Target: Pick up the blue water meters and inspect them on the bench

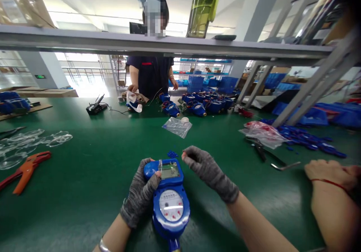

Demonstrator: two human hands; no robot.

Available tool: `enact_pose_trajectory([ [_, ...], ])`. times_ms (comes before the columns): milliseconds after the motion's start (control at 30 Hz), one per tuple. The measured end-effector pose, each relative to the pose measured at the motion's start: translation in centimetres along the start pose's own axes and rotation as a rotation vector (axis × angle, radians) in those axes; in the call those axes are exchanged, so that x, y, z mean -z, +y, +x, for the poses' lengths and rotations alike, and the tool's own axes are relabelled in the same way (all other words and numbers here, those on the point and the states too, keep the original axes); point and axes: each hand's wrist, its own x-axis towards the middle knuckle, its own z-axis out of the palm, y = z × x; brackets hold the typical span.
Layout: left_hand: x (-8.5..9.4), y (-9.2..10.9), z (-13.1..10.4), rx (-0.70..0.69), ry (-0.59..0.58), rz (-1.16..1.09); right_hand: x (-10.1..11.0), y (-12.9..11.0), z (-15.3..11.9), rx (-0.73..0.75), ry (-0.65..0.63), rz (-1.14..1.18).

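A blue meter (pixel 171 210) with a round white dial and a small grey display lies on the green table. My left hand (pixel 141 192), in a grey fingerless glove, grips its upper left side, the thumb beside the display. My right hand (pixel 207 169), gloved alike, hovers just right of the meter's top, thumb and fingertips pinched together; anything between them is too small to make out. A little pile of small blue pieces (pixel 172 154) sits on the table just beyond the display.
Orange pliers (pixel 31 169) and clear rings (pixel 25 143) lie left. A plastic bag (pixel 177 127) rests ahead, with several blue meters (pixel 199 108) behind it. Black-handled tools (pixel 259 150) and another person's hands (pixel 329 173) are at right. Someone stands opposite, beneath a shelf (pixel 113 41).
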Motion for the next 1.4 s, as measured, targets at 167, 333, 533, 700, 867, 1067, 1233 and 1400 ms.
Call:
enact_pose_trajectory([
  [167,0.1,0.0,0.0,-0.01,0.042,0.065,0.0,-5.2,-5.7,-0.013,-0.111,-0.041],
  [333,0.4,-0.3,0.2,-0.002,0.043,0.08,-0.7,-5.0,-6.0,-0.011,-0.067,-0.124],
  [533,0.3,-0.1,0.1,0.004,0.031,0.072,-0.5,-5.3,-5.9,0.031,-0.094,-0.16],
  [700,0.1,0.1,0.1,0.003,0.036,0.063,0.0,-6.0,-5.7,0.243,-0.095,-0.322],
  [867,0.2,-0.2,0.0,-0.019,0.055,0.072,0.6,-7.0,-6.5,0.548,-0.054,-0.469],
  [1067,0.5,-1.2,0.0,-0.045,0.123,0.083,0.1,-5.8,-7.9,0.346,-0.185,-0.622],
  [1233,0.5,-1.4,0.1,-0.042,0.176,0.116,-0.8,-5.4,-8.9,0.174,-0.251,-0.581],
  [1400,0.2,-1.4,0.0,-0.047,0.186,0.039,-1.0,-3.6,-7.9,0.058,-0.182,-0.121],
])
